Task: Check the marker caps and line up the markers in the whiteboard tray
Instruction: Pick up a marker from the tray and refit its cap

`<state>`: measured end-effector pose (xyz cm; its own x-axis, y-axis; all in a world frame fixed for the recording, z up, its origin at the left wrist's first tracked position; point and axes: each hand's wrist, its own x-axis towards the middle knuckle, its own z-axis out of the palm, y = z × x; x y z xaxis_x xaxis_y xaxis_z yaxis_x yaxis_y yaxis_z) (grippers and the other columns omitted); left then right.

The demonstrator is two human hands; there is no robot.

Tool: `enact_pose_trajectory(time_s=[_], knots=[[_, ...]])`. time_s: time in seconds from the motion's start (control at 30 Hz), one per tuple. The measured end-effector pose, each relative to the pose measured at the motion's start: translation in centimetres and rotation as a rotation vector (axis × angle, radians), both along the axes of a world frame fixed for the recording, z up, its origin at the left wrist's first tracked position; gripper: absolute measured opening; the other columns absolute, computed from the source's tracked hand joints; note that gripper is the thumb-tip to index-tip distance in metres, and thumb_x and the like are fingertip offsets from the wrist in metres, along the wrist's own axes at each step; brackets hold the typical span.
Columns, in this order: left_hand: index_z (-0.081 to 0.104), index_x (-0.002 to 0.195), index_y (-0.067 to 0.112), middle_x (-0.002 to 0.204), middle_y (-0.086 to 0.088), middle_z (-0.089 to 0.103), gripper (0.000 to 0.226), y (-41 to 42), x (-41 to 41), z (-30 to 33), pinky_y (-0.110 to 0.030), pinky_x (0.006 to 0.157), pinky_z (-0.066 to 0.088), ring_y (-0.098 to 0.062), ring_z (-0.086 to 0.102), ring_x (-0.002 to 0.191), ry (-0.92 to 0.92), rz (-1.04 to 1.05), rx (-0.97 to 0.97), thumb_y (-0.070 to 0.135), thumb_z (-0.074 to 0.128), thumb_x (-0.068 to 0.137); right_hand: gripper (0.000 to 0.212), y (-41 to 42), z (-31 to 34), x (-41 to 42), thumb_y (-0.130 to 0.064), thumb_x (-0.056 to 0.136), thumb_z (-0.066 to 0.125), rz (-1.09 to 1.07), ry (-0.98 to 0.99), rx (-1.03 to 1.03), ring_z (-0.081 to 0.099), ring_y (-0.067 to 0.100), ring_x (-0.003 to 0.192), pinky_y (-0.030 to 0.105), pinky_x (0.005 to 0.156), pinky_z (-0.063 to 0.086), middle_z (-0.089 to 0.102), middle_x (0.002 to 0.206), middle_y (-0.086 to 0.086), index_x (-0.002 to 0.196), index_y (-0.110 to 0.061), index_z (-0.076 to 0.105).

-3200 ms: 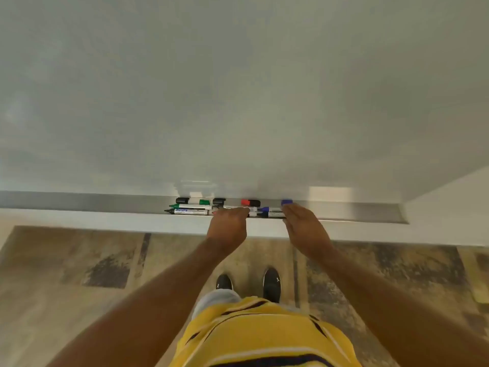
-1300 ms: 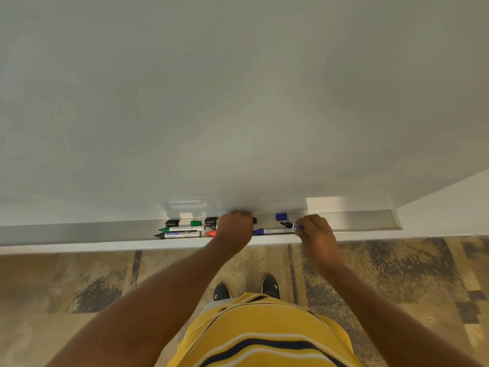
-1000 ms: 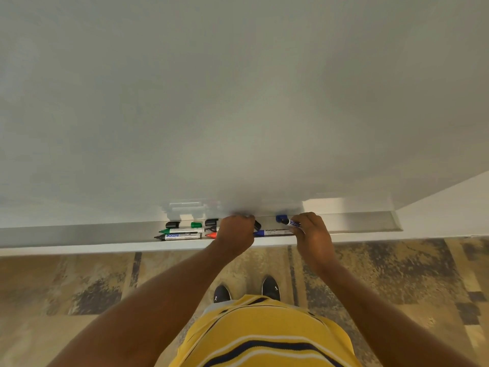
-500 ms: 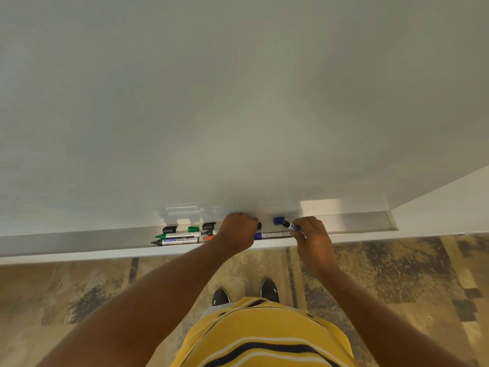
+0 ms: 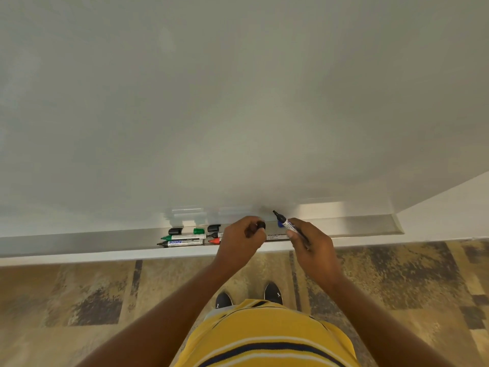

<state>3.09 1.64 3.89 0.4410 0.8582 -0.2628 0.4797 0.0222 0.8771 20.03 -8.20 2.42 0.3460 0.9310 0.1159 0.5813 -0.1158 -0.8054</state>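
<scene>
My right hand (image 5: 312, 247) holds an uncapped black-tipped marker (image 5: 287, 224) above the metal whiteboard tray (image 5: 357, 225), its tip pointing up-left. My left hand (image 5: 242, 238) is closed around a black cap (image 5: 261, 225), a short gap from the marker tip. In the tray lie an uncapped green marker (image 5: 185, 237), an uncapped black marker (image 5: 184, 242) and a red marker tip (image 5: 214, 241) half hidden by my left hand. Loose caps sit behind them: black (image 5: 175, 230), green (image 5: 198, 230), black (image 5: 213, 228) and blue (image 5: 280, 224). Another marker (image 5: 276, 236) lies between my hands.
The whiteboard (image 5: 238, 102) fills the upper view, with a white wall (image 5: 449, 207) to its right. Patterned brown floor (image 5: 79, 300) lies below the tray. My shoes (image 5: 272, 294) and yellow striped shirt (image 5: 264, 335) show at the bottom.
My right hand has lifted the marker out of the tray and tilted its tip up. My left hand has raised the black cap beside it.
</scene>
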Motion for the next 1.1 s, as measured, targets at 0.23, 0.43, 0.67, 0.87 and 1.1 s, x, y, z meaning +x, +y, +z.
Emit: enact_pose_trajectory(time_s=[0.23,0.43,0.67,0.87,1.1], knots=[[0.069,0.102,0.016,0.092,-0.003,0.077,0.021,-0.9,-0.8,1.8,-0.019,0.068,0.055,-0.016,0.072,0.088,-0.438,0.312,-0.353,0.001,0.062,0.089,0.032,-0.8,2.2,0.1,-0.018,0.092,0.058,0.039,-0.006,0.121,0.058,0.008,0.086,0.010,0.064,0.040,0.061,0.092,-0.010,0.122,-0.028,0.063],[0.070,0.100,0.012,0.093,-0.007,0.075,0.016,-0.9,-1.3,2.1,-0.020,0.070,0.056,-0.015,0.072,0.084,-0.497,0.393,-0.437,0.002,0.063,0.089,0.035,-0.4,3.2,0.7,-0.007,0.087,0.064,0.093,-0.178,0.145,0.053,0.002,0.086,0.012,0.074,0.041,0.061,0.093,-0.006,0.118,-0.023,0.066],[0.070,0.101,0.010,0.096,-0.010,0.075,0.017,-0.6,-1.5,2.9,-0.025,0.077,0.057,-0.021,0.072,0.088,-0.496,0.390,-0.417,0.001,0.062,0.090,0.037,0.2,3.8,0.5,-0.004,0.084,0.067,0.122,-0.272,0.124,0.050,0.005,0.083,0.013,0.072,0.038,0.062,0.092,-0.003,0.116,-0.023,0.068],[0.071,0.101,0.013,0.093,-0.010,0.075,0.016,-1.3,-1.4,3.2,-0.027,0.077,0.058,-0.021,0.072,0.084,-0.432,0.342,-0.351,0.005,0.065,0.088,0.037,0.7,4.7,-0.3,-0.003,0.080,0.071,0.166,-0.361,0.090,0.056,0.019,0.084,0.020,0.077,0.036,0.067,0.095,0.004,0.114,-0.017,0.069],[0.075,0.095,0.025,0.077,-0.005,0.077,0.013,-1.1,-2.1,3.3,-0.029,0.073,0.061,-0.022,0.073,0.072,-0.294,0.269,-0.140,0.016,0.068,0.088,0.028,0.9,5.0,-0.6,0.001,0.081,0.070,0.142,-0.332,0.046,0.061,0.026,0.086,0.027,0.077,0.043,0.070,0.100,0.010,0.107,-0.008,0.070]])
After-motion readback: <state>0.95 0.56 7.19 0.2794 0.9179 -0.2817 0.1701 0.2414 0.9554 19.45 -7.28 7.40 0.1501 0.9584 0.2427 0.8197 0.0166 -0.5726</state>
